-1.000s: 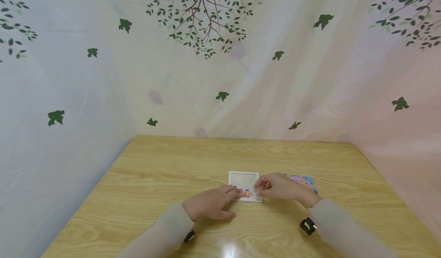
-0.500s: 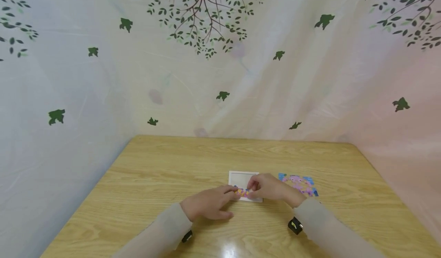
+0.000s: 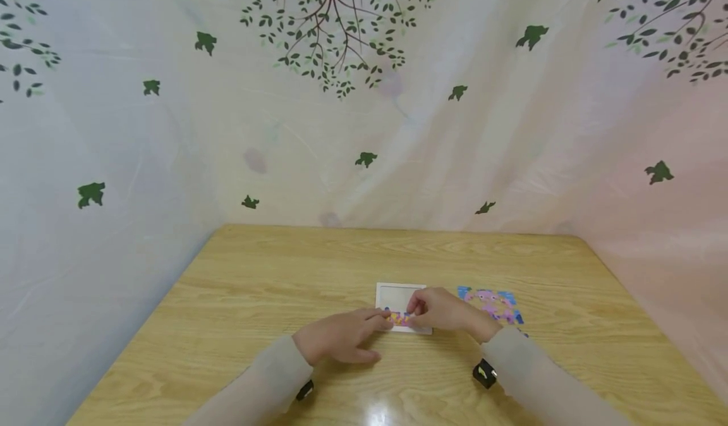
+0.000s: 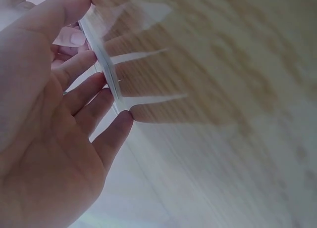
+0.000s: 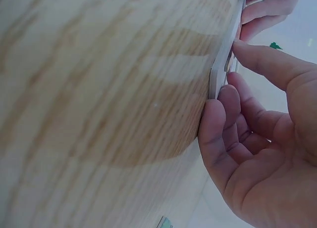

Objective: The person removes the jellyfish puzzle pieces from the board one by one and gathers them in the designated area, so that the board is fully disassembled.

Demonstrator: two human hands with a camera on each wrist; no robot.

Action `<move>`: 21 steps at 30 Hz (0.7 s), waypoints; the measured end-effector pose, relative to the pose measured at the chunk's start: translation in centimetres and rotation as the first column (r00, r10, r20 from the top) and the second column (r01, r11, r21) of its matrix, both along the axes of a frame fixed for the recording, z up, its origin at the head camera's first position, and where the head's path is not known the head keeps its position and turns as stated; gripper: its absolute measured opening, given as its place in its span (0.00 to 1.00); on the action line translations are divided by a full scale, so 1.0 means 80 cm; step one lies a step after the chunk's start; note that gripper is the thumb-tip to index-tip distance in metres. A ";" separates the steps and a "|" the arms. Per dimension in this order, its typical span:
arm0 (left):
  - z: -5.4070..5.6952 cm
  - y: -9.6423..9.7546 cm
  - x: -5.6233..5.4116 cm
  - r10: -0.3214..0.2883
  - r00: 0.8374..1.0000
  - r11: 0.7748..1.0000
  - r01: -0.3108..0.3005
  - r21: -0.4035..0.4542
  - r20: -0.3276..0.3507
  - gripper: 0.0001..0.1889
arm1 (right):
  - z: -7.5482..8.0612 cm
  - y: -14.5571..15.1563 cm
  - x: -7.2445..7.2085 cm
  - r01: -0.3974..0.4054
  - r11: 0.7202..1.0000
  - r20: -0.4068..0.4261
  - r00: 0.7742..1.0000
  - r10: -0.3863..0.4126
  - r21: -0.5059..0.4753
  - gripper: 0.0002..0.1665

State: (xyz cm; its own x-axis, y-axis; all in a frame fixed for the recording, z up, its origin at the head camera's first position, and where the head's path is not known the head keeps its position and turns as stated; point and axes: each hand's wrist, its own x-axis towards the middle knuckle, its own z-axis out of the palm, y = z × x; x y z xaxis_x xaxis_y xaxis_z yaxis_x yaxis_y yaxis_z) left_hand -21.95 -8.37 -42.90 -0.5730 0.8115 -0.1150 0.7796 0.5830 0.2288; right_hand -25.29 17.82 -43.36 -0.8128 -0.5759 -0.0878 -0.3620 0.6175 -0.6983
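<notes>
A white puzzle frame (image 3: 383, 296) lies on the table, with a row of colourful jigsaw pieces (image 3: 397, 318) along its near side. My left hand (image 3: 341, 336) rests with extended fingers over the frame's left part. In the left wrist view its fingertips reach the frame's edge (image 4: 105, 69). My right hand (image 3: 449, 311) bends over the frame's right part, thumb and index finger pinching at the end of the row. A jigsaw piece there is mostly hidden by the fingers. From the right wrist view, the thumb (image 5: 267, 62) meets the frame's top and other fingers curl by its corner.
To the right of the frame lies a group of pink and blue jigsaw pieces (image 3: 490, 299), with another small blue piece (image 3: 524, 334) partly behind the right forearm. A printed curtain (image 3: 318, 160) hangs behind the wooden table (image 3: 284, 268).
My right hand has moved left from the frame's right side to the end of the row, uncovering more of the pink and blue pieces. The left hand has shifted slightly left.
</notes>
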 end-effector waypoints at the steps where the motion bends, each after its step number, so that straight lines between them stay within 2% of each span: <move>1: 0.000 0.000 0.000 -0.001 1.000 1.000 0.001 0.001 -0.005 0.30 | -0.001 -0.001 0.000 0.001 1.000 -0.003 1.000 -0.001 -0.001 0.07; 4: -0.001 -0.001 0.001 0.001 1.000 1.000 -0.001 -0.003 -0.009 0.30 | -0.002 -0.002 -0.001 0.003 1.000 -0.010 1.000 -0.003 0.002 0.06; 11: 0.000 -0.001 0.002 0.009 1.000 1.000 -0.009 -0.013 -0.001 0.30 | -0.002 -0.003 0.000 0.020 1.000 0.032 0.999 -0.020 0.021 0.07; 21: -0.001 0.000 0.002 0.022 1.000 1.000 -0.022 -0.007 0.019 0.31 | 0.001 -0.004 -0.001 0.026 0.999 0.019 0.999 -0.027 0.024 0.09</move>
State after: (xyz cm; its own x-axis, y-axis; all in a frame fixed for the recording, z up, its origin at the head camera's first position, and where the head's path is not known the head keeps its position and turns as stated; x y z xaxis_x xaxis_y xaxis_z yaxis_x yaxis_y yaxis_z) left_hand -21.77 -8.39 -42.99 -0.5880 0.7981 -0.1316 0.7622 0.6012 0.2399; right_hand -25.35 17.50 -43.28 -0.8258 -0.5517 -0.1168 -0.3322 0.6433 -0.6898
